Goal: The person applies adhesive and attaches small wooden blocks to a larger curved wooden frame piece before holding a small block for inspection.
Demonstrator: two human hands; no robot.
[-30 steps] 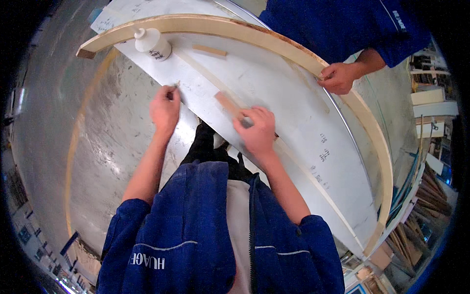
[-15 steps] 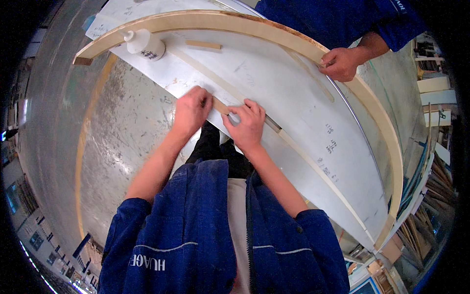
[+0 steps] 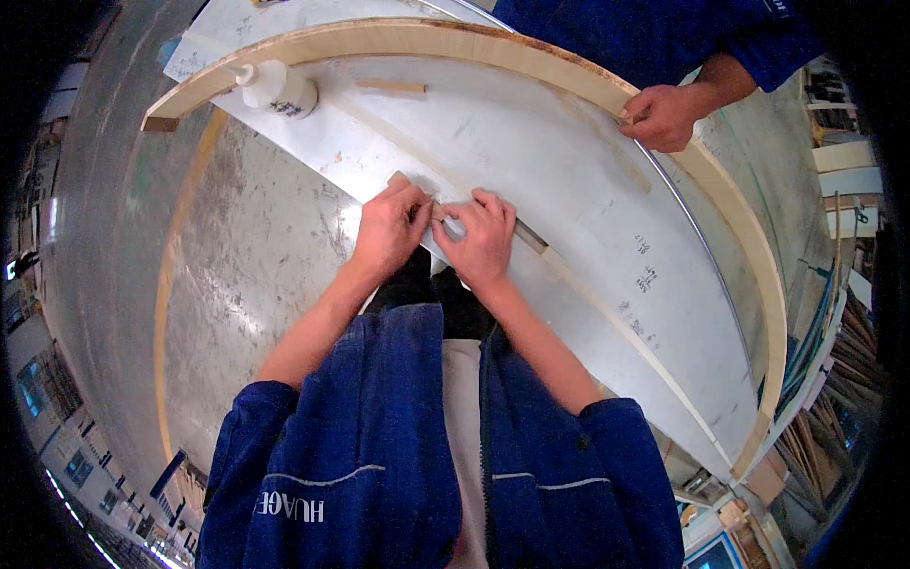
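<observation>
My left hand (image 3: 391, 226) and my right hand (image 3: 482, 235) meet over the near edge of a white board (image 3: 559, 171). Their fingertips pinch a short, light-brown strip (image 3: 437, 211), mostly covered by the fingers. Beside my right hand, a narrow dark-grey piece (image 3: 531, 235) lies in line with a long pale strip (image 3: 635, 337) on the board; whether that hand touches it I cannot tell. A second short brown strip (image 3: 391, 86) rests farther back, near a white squeeze bottle (image 3: 287, 90). A curved wooden band (image 3: 427, 40) arches around the board's far side.
A co-worker's hand (image 3: 661, 118) grips the curved band at the far right, next to a thin metal rod (image 3: 697, 218). Long wooden sticks (image 3: 815, 427) are stacked at the right. Grey floor (image 3: 256, 247) with a yellow line lies to the left.
My left hand has moved right, up against my right hand, so less of the short strip shows between them. The co-worker's hand stays on the curved band.
</observation>
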